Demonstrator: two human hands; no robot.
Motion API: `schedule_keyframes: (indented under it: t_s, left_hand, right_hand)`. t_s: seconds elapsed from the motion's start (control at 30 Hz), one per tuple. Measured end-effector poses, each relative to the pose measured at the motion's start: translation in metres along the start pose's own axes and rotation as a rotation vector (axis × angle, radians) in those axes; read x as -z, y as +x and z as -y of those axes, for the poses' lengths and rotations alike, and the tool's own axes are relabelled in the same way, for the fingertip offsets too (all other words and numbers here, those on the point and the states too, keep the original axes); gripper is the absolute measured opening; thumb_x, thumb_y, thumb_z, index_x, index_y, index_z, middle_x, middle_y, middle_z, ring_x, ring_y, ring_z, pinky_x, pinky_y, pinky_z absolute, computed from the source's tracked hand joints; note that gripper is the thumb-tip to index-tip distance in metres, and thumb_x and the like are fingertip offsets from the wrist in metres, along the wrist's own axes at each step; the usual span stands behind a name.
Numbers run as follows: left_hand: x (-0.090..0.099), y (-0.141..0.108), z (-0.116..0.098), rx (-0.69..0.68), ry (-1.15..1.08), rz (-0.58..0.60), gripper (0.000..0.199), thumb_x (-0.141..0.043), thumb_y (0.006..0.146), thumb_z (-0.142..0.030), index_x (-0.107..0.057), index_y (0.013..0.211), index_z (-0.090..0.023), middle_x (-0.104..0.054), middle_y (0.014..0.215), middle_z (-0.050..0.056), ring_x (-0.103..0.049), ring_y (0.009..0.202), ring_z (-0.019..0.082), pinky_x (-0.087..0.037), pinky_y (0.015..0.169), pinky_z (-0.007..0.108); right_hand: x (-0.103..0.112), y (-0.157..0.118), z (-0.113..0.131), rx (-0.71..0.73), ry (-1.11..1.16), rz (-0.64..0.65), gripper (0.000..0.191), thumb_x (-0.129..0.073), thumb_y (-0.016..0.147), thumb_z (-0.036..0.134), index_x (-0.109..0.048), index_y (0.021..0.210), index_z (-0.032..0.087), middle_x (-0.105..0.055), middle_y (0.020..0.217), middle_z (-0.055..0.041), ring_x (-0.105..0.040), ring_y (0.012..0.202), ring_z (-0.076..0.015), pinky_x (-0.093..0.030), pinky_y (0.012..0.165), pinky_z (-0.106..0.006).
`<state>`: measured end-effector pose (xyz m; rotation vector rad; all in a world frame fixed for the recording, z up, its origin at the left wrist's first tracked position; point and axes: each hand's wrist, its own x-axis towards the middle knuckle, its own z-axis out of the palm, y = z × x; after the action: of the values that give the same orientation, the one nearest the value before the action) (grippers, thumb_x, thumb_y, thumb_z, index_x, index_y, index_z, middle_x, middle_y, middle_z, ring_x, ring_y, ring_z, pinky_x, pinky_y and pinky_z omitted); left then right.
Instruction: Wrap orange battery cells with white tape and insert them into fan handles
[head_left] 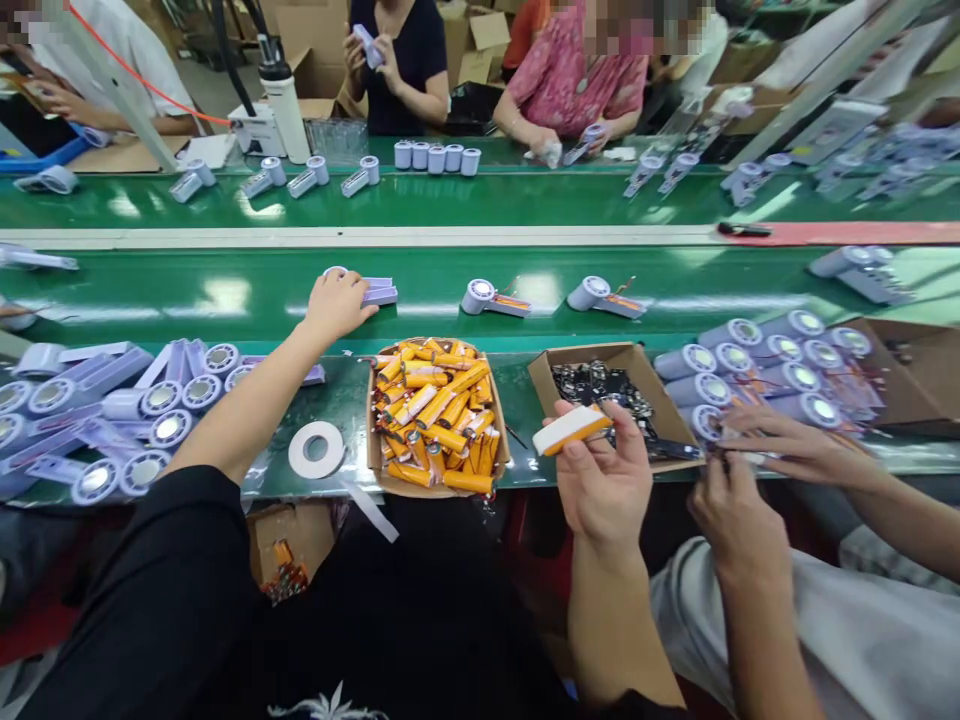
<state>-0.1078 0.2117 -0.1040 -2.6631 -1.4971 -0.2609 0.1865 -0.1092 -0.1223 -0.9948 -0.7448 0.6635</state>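
My left hand reaches out over the green belt, its fingers closed on a lilac fan casing whose handle sticks out to the right. Much of that casing is hidden under the hand. In my right hand I hold an orange battery between thumb and fingers, with a white strip along its upper side. A box of orange batteries stands in front of me. Left of it lies a roll of white tape, and a loose tape strip hangs over the table edge.
Lilac casings are piled at the left. Two casings with wires lie on the belt. A carton of small dark parts sits right of the batteries. A co-worker's hands work beside more lilac casings. Other people sit across the belt.
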Motion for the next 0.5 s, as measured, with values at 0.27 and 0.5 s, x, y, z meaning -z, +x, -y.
schedule_keyframes:
  t_s: [0.27, 0.5]
  left_hand:
    - [-0.050, 0.052, 0.043, -0.144, -0.151, 0.123, 0.041, -0.051, 0.101, -0.044, -0.083, 0.110, -0.020, -0.077, 0.126, 0.016, -0.068, 0.117, 0.035, -0.050, 0.103, 0.048]
    - [-0.062, 0.058, 0.049, -0.088, -0.391, 0.084, 0.031, -0.050, 0.103, -0.042, -0.074, 0.105, -0.022, -0.079, 0.103, 0.011, -0.069, 0.095, 0.027, -0.049, 0.087, 0.037]
  right_hand:
    - [0.002, 0.025, 0.024, 0.044, -0.127, 0.045, 0.048, -0.101, 0.077, 0.032, -0.077, 0.119, 0.030, -0.089, 0.104, -0.0050, -0.088, 0.093, -0.0298, -0.075, 0.073, -0.038]
    - [-0.137, 0.162, -0.032, 0.211, -0.400, 0.581, 0.049, -0.089, 0.082, 0.030, -0.076, 0.130, 0.030, -0.085, 0.116, 0.0011, -0.084, 0.106, -0.0227, -0.070, 0.101, -0.039]
